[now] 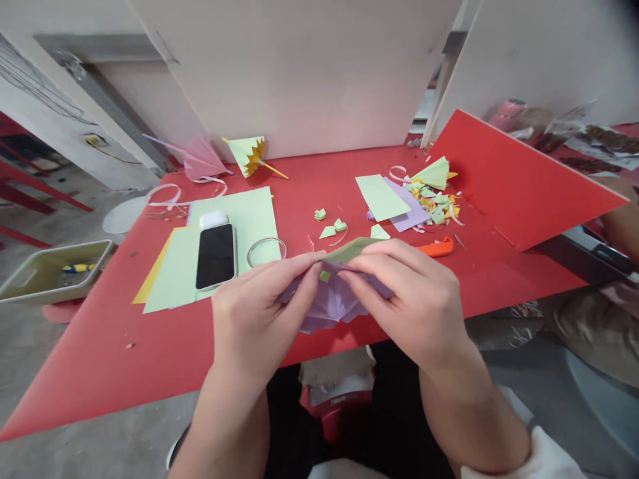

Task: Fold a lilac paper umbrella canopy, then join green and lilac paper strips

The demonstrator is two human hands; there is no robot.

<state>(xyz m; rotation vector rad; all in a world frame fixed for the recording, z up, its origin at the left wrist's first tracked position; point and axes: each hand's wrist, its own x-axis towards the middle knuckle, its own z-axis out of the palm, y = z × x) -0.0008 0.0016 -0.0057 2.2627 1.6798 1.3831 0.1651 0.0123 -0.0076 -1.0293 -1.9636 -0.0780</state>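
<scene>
At the red table (164, 352), hands (264, 299) (419, 296) apparently pinch purple paper (327, 307) between them.

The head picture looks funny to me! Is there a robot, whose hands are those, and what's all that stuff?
No robot here, just a person. The camera sits on their head and looks forward and down, so you see roughly what they see.

Their left hand and right hand are bare. Both pinch purple pleated paper; green paper shows just above it in the picture.

On the red table lie green sheets, with a phone and a shiny ring on top. Further right are an orange tool and paper scraps. At the back are little paper umbrella shapes.
</scene>
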